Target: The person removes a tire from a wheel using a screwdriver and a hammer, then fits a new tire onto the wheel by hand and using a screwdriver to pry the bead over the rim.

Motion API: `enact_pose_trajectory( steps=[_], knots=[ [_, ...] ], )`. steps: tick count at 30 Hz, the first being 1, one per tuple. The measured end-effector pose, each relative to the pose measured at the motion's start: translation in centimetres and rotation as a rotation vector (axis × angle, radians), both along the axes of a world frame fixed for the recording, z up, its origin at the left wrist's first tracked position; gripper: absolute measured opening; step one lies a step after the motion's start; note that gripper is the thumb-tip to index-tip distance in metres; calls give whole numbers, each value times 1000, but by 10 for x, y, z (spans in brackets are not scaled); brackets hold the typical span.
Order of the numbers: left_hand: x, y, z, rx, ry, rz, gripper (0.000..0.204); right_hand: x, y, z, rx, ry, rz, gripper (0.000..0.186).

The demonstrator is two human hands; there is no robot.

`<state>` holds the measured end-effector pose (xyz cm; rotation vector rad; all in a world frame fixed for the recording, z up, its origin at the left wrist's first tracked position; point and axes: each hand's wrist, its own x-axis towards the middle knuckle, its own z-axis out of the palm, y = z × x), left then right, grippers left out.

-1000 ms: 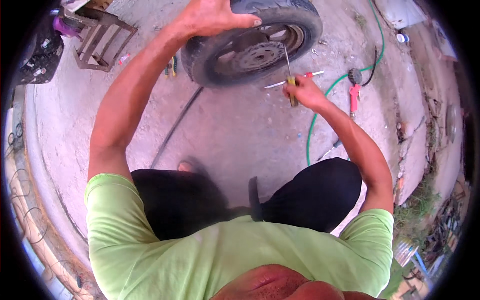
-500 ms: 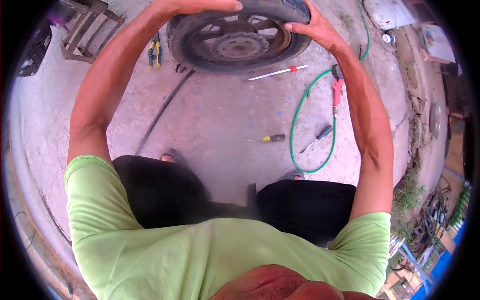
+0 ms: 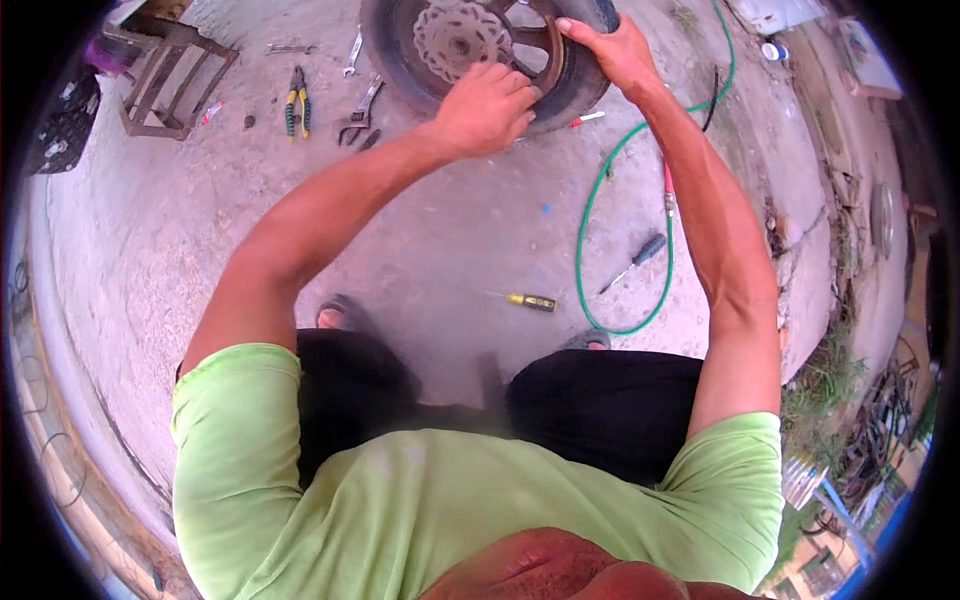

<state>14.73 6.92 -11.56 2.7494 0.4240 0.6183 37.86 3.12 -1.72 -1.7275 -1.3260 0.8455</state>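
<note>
At the far middle, a spoked wheel with a black tyre (image 3: 575, 95) leans over the concrete, a perforated brake disc (image 3: 430, 50) on its face. My left hand (image 3: 488, 108) lies over its near side, back upward, with the fingers curled in at the rim; their tips are hidden. My right hand (image 3: 622, 58) grips the tyre's right side, thumb on the rim edge. Left of the wheel lie an adjustable wrench (image 3: 360, 112), a spanner (image 3: 353, 52) and pliers (image 3: 298, 103) with green and yellow handles. A red-and-white piece (image 3: 588, 118) pokes out below the tyre.
Nearer me lie a yellow-handled screwdriver (image 3: 532, 301) and a dark-handled screwdriver (image 3: 645, 252). A green hose (image 3: 580, 255) loops round the latter, its pink-red inflator gun (image 3: 668, 178) partly behind my right forearm. A rusty metal frame (image 3: 180, 90) stands far left; grass (image 3: 825, 385) grows at right.
My left hand has come from the tyre's far left down to its near side. The wheel has shifted away and slightly right, covering more of the red-ringed rod. The long dark strip at left no longer shows.
</note>
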Motion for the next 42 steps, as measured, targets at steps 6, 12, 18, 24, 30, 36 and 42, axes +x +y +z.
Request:
enact_pose_trajectory(
  steps=[6,12,18,24,30,36,42],
  knots=[
    [36,-36,-39,-166,-186,191,50,48,-23,-81,-218,278,-397,85],
    [54,-48,-32,-227,95,112,60,63,-91,-180,-332,1080,-550,75],
    [73,-39,-38,-350,244,115,49,59,-105,-177,-383,909,-570,74],
    [107,23,-35,-26,-140,117,40,66,-103,-173,-355,930,-562,74],
    [161,38,-68,95,-48,100,44,72,-104,-198,-377,1010,-617,73],
    [174,27,-94,139,-25,138,50,74,-104,-213,-381,1107,-716,71],
    [178,25,-87,90,31,152,49,69,-103,-204,-363,1191,-744,71]
  ],
)
